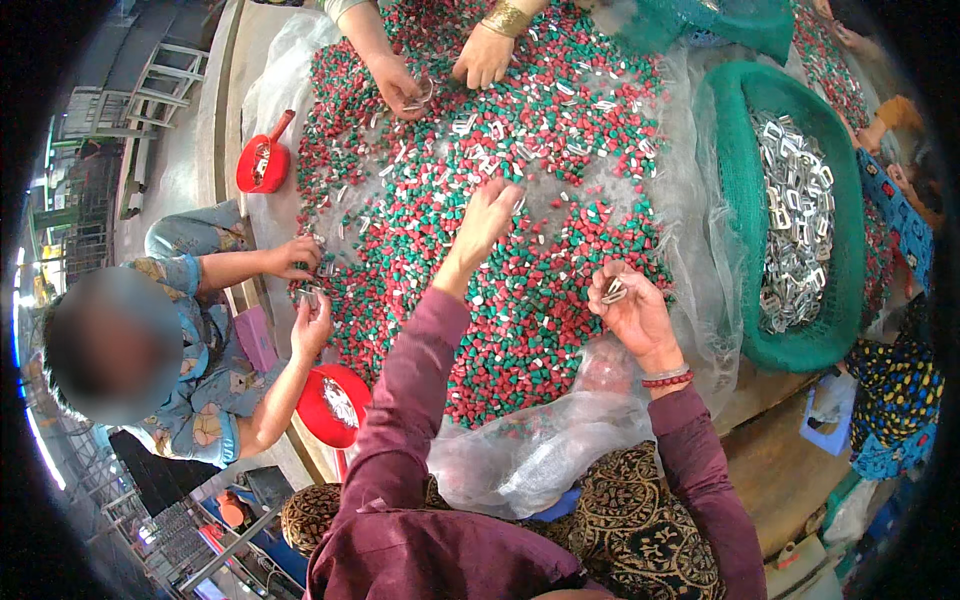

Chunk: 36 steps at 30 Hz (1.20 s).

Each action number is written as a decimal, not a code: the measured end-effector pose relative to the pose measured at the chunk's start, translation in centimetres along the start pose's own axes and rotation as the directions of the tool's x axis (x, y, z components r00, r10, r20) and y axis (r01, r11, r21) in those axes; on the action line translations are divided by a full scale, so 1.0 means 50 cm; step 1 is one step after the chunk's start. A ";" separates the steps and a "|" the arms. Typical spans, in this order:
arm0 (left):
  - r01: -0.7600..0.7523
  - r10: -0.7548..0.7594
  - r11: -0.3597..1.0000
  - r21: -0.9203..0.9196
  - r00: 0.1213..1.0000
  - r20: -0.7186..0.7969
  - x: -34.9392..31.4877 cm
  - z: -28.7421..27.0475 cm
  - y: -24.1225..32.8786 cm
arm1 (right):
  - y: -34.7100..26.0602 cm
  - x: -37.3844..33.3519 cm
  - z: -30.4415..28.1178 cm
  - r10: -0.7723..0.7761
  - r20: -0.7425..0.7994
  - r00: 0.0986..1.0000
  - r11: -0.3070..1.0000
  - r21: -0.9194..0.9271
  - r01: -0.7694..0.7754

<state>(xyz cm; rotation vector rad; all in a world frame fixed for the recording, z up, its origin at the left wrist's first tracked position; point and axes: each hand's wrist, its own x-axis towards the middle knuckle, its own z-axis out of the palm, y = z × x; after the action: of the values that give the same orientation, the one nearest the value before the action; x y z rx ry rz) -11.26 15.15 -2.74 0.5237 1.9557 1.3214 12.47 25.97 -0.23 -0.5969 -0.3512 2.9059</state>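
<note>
My left hand (489,220) reaches out over a wide spread of small red and green tumbling-stone-like pieces (530,330). Its fingers are closed, and a pale metal piece shows at their tips, partly hidden. Nearer to me on the right, my right hand (637,312) is turned palm up with its fingers curled around small metal buckles (612,291). More silvery metal buckles (485,163) lie scattered among the red and green pieces beyond my left hand.
A green mesh-lined basket (735,220) holds many metal buckles (797,225) at right. Red scoops (262,168) (328,405) lie at left. Translucent sheeting (530,465) edges the spread. Other people's hands (395,85) (485,57) (292,258) (312,325) work at the far side and left.
</note>
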 end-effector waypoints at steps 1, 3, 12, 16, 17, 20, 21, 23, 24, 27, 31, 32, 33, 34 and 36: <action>0.154 -0.117 0.902 -0.404 0.986 0.114 -0.030 0.012 0.016 | -0.007 -0.001 -0.013 0.012 0.011 1.000 1.000 0.023 -0.012; 0.185 -0.104 0.868 -0.460 0.975 0.196 -0.099 0.056 0.080 | -0.006 0.012 -0.038 0.073 0.024 0.997 0.996 0.043 -0.074; -0.650 0.647 0.613 0.449 0.739 0.187 -0.092 0.186 0.183 | -0.027 -0.005 -0.033 0.151 -0.091 0.984 0.977 0.162 -0.135; -0.550 0.631 0.324 0.770 0.732 0.257 0.154 0.163 0.078 | -0.052 -0.030 0.015 0.252 -0.239 0.938 0.965 -0.006 -0.261; -0.455 0.549 0.207 0.866 0.787 0.282 0.194 0.150 0.034 | -0.041 -0.035 0.034 0.194 -0.367 0.910 0.961 -0.114 -0.251; -0.440 0.538 0.234 0.867 0.801 0.261 0.186 0.185 0.003 | -0.052 -0.056 0.021 0.107 -0.294 0.950 0.969 -0.182 -0.166; -0.445 0.498 0.257 0.858 0.821 0.277 0.155 0.182 -0.002 | -0.045 -0.050 0.021 0.085 -0.331 0.940 0.965 -0.207 -0.160; -0.500 0.500 0.247 0.830 0.800 0.333 0.091 0.182 -0.026 | -0.036 -0.048 0.031 0.084 -0.332 0.939 0.966 -0.204 -0.158; -0.523 0.504 0.165 0.836 0.774 0.384 0.055 0.163 -0.045 | -0.031 -0.038 0.033 0.131 -0.279 0.951 0.968 -0.169 -0.183; -0.519 0.456 0.312 0.796 0.817 0.353 -0.021 0.139 -0.032 | -0.025 -0.046 0.025 0.180 -0.134 0.975 0.982 -0.033 -0.186; -0.508 0.396 0.706 0.493 0.861 0.319 -0.103 0.109 0.073 | 0.009 -0.041 0.007 0.229 -0.261 0.938 0.969 0.152 -0.195; -0.520 0.360 0.736 0.434 0.843 0.400 -0.130 0.114 0.109 | 0.013 -0.040 0.005 0.234 -0.255 0.938 0.969 0.147 -0.201; -0.515 0.319 0.768 0.381 0.823 0.470 -0.150 0.124 0.133 | 0.019 -0.034 0.004 0.249 -0.244 0.937 0.965 0.141 -0.220; -0.653 0.487 0.687 0.318 0.739 0.465 -0.152 0.135 0.142 | 0.012 -0.036 0.035 0.182 -0.284 0.941 0.982 0.103 -0.159; -0.602 0.450 0.658 0.452 0.796 0.404 -0.095 0.166 0.165 | -0.001 -0.050 -0.022 0.217 -0.238 0.947 0.970 0.158 -0.183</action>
<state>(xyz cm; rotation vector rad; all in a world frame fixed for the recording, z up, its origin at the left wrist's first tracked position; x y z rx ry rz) -2.37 20.47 4.50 1.5952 2.0216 0.8802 15.19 25.75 -0.26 -1.0225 -0.0634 2.9579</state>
